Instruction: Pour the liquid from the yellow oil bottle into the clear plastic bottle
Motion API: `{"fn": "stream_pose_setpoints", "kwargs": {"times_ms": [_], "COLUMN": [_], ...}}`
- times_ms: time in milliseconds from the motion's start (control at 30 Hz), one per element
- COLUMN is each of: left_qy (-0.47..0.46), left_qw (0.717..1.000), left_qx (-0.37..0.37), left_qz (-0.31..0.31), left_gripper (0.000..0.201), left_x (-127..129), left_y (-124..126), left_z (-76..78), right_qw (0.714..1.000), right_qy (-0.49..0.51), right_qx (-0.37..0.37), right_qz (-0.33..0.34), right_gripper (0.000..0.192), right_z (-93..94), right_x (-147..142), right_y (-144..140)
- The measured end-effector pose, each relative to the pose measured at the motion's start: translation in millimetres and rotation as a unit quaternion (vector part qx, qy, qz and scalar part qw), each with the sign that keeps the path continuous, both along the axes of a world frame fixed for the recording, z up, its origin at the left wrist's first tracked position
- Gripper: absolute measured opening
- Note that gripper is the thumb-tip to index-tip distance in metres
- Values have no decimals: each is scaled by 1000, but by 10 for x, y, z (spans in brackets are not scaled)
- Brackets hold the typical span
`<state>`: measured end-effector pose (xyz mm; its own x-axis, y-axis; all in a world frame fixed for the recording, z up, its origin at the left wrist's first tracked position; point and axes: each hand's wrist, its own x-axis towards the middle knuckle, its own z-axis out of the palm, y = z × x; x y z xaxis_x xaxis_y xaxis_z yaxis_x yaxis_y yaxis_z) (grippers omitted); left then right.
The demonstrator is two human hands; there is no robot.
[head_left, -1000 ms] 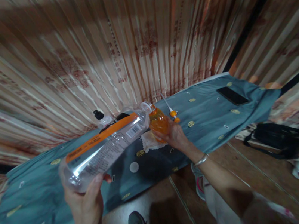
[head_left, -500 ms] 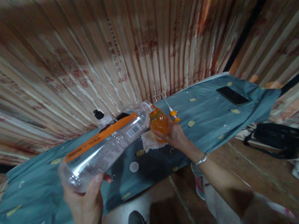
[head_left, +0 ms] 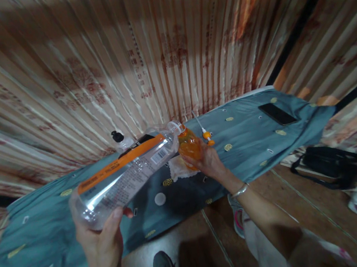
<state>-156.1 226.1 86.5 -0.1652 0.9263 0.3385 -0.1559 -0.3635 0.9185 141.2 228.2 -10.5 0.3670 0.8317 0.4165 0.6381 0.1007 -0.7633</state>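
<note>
1. Draping the background is a pleated curtain printed with reddish script, hanging straight behind the blue cloth, which is covering a long surface and carrying small yellow motifs.
2. Lying across that cloth's middle, the big clear bottle with an orange label band is being tipped nearly flat; its long axis is running from the base at lower left up to the mouth at upper right.
3. Gripping the bottle's base from below, the left hand is wrapping fingers and thumb tightly around it, out in front of the cloth's near edge.
4. Meeting the big bottle's mouth over the cloth's centre, the small orange bottle is standing roughly upright, clasped firmly in the right hand; this hand is the nearer 1 to the pouring point.
5. Resting on the cloth are a black phone toward the right end, a white napkin under the orange bottle, an orange-tipped nozzle just right of it, a black-capped bottle at the rear edge, and a white cap near the front.
</note>
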Motion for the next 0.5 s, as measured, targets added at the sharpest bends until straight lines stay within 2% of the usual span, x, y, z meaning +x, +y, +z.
{"fn": "stream_pose_setpoints", "kwargs": {"times_ms": [133,500], "left_qy": [0,12], "left_qw": [1000,1000], "left_qx": [0,14], "left_qz": [1,-2], "left_gripper": [76,69], "left_x": [-4,-2], "left_y": [3,12], "left_z": [-5,-17], "right_qw": [1000,1000], "right_qy": [-5,-1], "right_qx": [4,6], "right_qz": [-1,1], "right_gripper": [70,71], "right_z": [-6,-35], "right_x": [-1,12], "right_y": [4,13]}}
